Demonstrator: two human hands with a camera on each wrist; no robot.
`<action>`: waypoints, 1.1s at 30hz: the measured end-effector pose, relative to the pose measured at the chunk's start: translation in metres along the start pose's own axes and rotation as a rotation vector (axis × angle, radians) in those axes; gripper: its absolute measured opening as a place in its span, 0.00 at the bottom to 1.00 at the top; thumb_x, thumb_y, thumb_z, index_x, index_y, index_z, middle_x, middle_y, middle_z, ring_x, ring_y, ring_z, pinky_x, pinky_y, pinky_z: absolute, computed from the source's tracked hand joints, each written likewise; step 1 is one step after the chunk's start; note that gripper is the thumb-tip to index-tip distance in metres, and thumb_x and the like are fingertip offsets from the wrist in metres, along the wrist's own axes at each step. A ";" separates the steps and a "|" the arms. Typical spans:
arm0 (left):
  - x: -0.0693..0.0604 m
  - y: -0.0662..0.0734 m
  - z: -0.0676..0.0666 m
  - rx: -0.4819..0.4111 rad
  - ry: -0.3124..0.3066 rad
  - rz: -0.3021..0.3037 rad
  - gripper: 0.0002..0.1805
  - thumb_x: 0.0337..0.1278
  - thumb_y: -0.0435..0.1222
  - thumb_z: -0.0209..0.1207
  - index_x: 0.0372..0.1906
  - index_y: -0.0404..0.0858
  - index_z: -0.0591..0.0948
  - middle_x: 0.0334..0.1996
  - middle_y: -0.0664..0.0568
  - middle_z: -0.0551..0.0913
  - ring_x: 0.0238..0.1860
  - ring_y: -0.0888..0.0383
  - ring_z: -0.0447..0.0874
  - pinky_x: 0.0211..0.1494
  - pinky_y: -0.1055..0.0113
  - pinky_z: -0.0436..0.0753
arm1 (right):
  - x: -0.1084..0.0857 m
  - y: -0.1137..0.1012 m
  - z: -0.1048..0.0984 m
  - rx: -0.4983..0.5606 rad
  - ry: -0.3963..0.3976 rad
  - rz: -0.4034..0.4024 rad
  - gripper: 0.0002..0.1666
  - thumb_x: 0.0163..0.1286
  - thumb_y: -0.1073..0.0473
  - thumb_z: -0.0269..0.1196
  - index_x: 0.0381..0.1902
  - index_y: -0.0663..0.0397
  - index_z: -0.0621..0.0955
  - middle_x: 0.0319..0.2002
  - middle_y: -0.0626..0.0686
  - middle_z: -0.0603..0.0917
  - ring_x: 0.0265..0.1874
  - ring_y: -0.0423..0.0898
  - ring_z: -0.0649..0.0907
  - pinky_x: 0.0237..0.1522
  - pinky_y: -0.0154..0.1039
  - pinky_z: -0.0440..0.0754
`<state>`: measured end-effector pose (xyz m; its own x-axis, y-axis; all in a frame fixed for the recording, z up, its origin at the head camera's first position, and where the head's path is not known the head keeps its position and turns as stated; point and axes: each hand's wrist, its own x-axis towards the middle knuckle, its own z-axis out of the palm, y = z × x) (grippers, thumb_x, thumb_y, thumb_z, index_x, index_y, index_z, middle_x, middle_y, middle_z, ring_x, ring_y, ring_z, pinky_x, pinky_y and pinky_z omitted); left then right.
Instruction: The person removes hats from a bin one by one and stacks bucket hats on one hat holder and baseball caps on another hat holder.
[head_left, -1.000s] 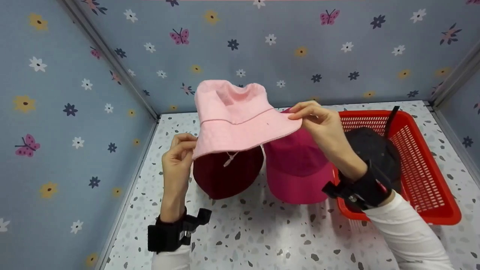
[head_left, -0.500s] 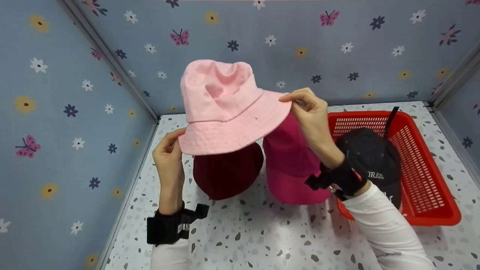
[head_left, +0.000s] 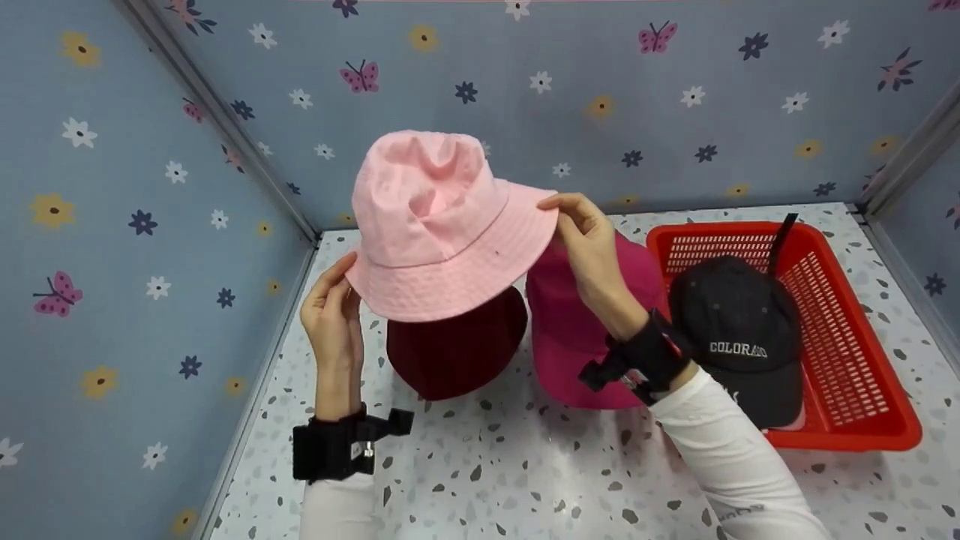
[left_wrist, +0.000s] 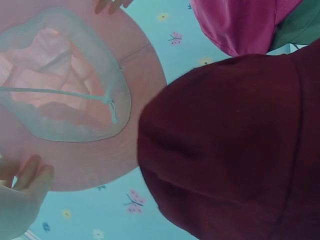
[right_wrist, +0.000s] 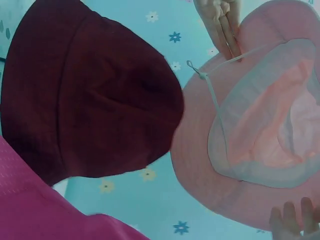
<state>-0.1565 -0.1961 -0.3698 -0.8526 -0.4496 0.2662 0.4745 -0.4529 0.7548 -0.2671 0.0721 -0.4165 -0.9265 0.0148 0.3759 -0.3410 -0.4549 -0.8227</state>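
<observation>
A pink bucket hat (head_left: 420, 225) is held up over the table, crown up and dented on top. My left hand (head_left: 330, 315) pinches its brim at the left edge. At the right edge, the fingers and thumb of my right hand (head_left: 592, 259) pinch the brim too. The wrist views show the hat's underside, with a pale lining (left_wrist: 95, 127) and a thin cord (right_wrist: 215, 95) across the opening. Below and behind the hat stands a dark red hat (head_left: 457, 356), its upper part hidden. Beside it, a magenta cap (head_left: 559, 330) is partly covered by my right arm.
On the right, a red perforated basket (head_left: 862, 322) holds a black cap (head_left: 739, 307) lettered COLORADO. The speckled white table (head_left: 487, 465) is bounded by a flower-patterned wall (head_left: 525, 45) behind and another patterned panel (head_left: 112, 300) at the left.
Both hands have moved left with the pink hat, which rose and then sank slightly. Its crown has tipped toward the camera. My right arm no longer covers the black cap.
</observation>
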 end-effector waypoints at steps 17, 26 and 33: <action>0.011 -0.027 -0.029 -0.080 0.182 -0.161 0.10 0.51 0.20 0.53 0.32 0.32 0.82 0.33 0.44 0.80 0.33 0.57 0.80 0.36 0.73 0.79 | -0.036 -0.013 0.035 0.068 0.088 0.358 0.16 0.67 0.65 0.48 0.51 0.58 0.73 0.44 0.55 0.76 0.33 0.43 0.79 0.32 0.34 0.79; 0.009 -0.043 -0.044 -0.092 0.262 -0.311 0.11 0.55 0.22 0.49 0.32 0.36 0.81 0.37 0.47 0.77 0.34 0.60 0.78 0.37 0.75 0.78 | -0.056 -0.025 0.056 0.036 0.128 0.493 0.20 0.69 0.69 0.42 0.59 0.61 0.65 0.51 0.57 0.73 0.31 0.39 0.76 0.29 0.30 0.76; 0.004 -0.053 -0.053 -0.078 0.300 -0.331 0.11 0.55 0.21 0.48 0.36 0.34 0.78 0.36 0.47 0.75 0.32 0.60 0.77 0.35 0.76 0.77 | -0.069 -0.015 0.057 0.075 0.191 0.622 0.27 0.67 0.71 0.43 0.64 0.55 0.57 0.58 0.55 0.69 0.37 0.40 0.77 0.33 0.32 0.77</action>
<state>-0.1734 -0.2142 -0.4403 -0.8654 -0.4689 -0.1765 0.2118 -0.6616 0.7193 -0.1888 0.0271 -0.4055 -0.9616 -0.1166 -0.2483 0.2731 -0.4899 -0.8279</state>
